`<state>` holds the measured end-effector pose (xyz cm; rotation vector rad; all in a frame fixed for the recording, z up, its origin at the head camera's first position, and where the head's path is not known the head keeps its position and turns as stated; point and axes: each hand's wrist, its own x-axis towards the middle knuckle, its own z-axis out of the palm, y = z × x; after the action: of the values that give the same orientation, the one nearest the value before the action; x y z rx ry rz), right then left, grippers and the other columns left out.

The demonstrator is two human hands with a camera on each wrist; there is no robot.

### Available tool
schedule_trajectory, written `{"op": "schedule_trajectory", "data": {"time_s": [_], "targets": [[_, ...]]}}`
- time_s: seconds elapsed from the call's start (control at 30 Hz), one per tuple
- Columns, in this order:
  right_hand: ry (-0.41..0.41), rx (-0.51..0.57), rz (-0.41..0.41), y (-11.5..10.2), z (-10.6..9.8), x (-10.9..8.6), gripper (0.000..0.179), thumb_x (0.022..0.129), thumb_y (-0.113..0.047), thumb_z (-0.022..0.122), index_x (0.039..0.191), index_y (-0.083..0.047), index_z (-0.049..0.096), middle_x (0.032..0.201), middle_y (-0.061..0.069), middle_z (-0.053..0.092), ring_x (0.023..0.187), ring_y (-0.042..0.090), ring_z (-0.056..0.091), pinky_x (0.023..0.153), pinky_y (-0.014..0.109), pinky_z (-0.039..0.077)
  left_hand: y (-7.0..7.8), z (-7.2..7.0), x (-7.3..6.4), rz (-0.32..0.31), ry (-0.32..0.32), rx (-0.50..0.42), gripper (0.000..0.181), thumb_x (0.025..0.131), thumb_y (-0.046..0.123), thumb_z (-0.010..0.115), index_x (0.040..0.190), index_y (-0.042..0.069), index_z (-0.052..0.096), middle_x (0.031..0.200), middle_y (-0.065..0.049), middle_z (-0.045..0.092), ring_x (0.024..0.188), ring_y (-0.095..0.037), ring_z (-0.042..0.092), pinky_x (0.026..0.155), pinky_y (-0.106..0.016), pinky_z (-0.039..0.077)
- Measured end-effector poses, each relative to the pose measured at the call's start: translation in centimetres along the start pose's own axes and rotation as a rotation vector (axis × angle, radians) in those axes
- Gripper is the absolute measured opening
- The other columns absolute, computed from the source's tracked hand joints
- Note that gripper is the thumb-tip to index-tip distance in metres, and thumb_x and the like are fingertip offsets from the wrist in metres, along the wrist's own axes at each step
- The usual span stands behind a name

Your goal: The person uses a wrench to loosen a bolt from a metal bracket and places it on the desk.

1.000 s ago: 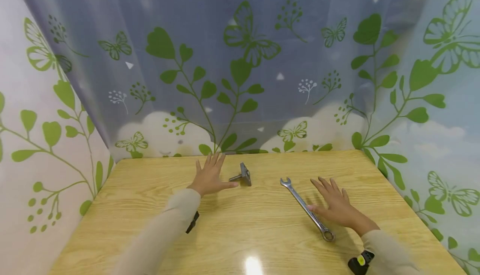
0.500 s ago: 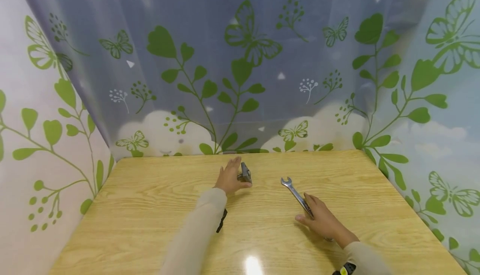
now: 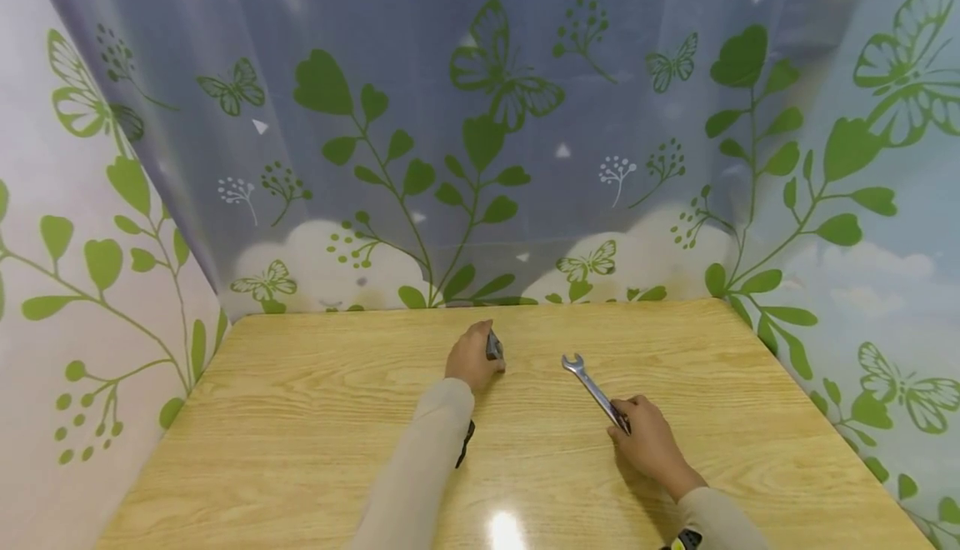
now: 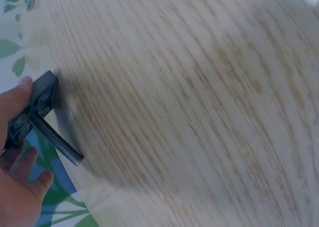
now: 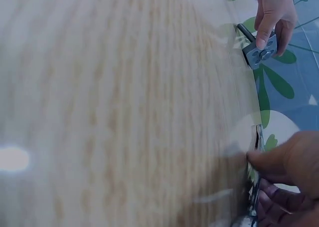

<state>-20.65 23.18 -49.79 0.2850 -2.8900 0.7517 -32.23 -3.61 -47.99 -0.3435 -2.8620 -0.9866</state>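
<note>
My left hand (image 3: 471, 360) pinches a small grey plate with a bolt (image 3: 494, 347) near the table's far edge. In the left wrist view the thumb lies on one edge of the plate (image 4: 46, 93), and the threaded shank (image 4: 57, 139) juts out toward the table. The bolt's hex head (image 5: 264, 54) shows on the other face in the right wrist view. My right hand (image 3: 649, 443) grips a silver combination wrench (image 3: 589, 385) by its shaft. The wrench's open end points away and to the left; its ring end is hidden by the hand in the head view.
Both hands work over a light wood-grain table (image 3: 360, 450). A curtain (image 3: 420, 150) with green leaves and butterflies hangs behind its far edge, and similar printed sheets stand at both sides. Glare (image 3: 507, 530) shines on the near part of the table.
My left hand has moved right from beside the plate with the bolt and closed its fingers on it. The right hand, spread beside the wrench before, has come down and taken hold of its shaft.
</note>
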Motion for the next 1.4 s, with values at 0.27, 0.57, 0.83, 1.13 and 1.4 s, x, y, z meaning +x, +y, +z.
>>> {"op": "schedule_trajectory", "data": {"time_s": [0.27,0.57,0.83,1.13,1.4], "targets": [[0.020,0.024,0.058,0.1,-0.1,0.3,0.024,0.079,0.003,0.071,0.102,0.008,0.066,0.079,0.009,0.061,0.071,0.019,0.054,0.059,0.035,0.047,0.0,0.0,0.1,-0.044,0.004,-0.053,0.077,0.075,0.009,0.082,0.140,-0.003,0.043,0.138,-0.023,0.048,0.122,-0.037,0.051,0.104,-0.045,0.044],[-0.008,0.032,0.085,-0.2,-0.2,0.3,0.025,0.079,0.006,0.068,0.103,0.010,0.062,0.084,0.013,0.065,0.074,0.025,0.061,0.060,0.041,0.052,-0.3,0.4,0.0,-0.088,0.004,-0.143,0.081,0.070,0.014,0.086,0.137,-0.003,0.042,0.119,-0.023,0.060,0.108,-0.035,0.060,0.096,-0.044,0.050],[0.001,0.044,0.090,-0.6,0.1,-0.1,0.025,0.086,0.006,0.059,0.110,0.014,0.059,0.084,0.017,0.066,0.064,0.019,0.054,0.052,0.033,0.046,-0.1,-0.3,-0.8,-0.109,0.023,-0.171,0.080,0.068,0.016,0.088,0.135,-0.001,0.048,0.119,-0.022,0.062,0.106,-0.035,0.061,0.096,-0.044,0.050],[0.023,0.140,0.120,-1.5,0.0,-0.6,0.027,0.095,-0.004,0.055,0.116,0.013,0.060,0.075,0.007,0.062,0.051,0.010,0.044,0.041,0.020,0.036,-0.4,-1.1,-1.1,-0.054,0.063,-0.262,0.079,0.067,0.024,0.089,0.132,-0.001,0.052,0.124,-0.022,0.061,0.113,-0.038,0.058,0.095,-0.046,0.051],[0.065,0.275,0.113,-4.0,-0.7,-0.9,0.023,0.095,-0.009,0.060,0.113,0.003,0.066,0.085,0.008,0.067,0.055,0.008,0.047,0.043,0.022,0.041,0.1,-3.0,-2.6,0.056,0.115,-0.393,0.079,0.067,0.025,0.089,0.131,-0.002,0.052,0.122,-0.020,0.062,0.116,-0.035,0.059,0.097,-0.048,0.050]]}}
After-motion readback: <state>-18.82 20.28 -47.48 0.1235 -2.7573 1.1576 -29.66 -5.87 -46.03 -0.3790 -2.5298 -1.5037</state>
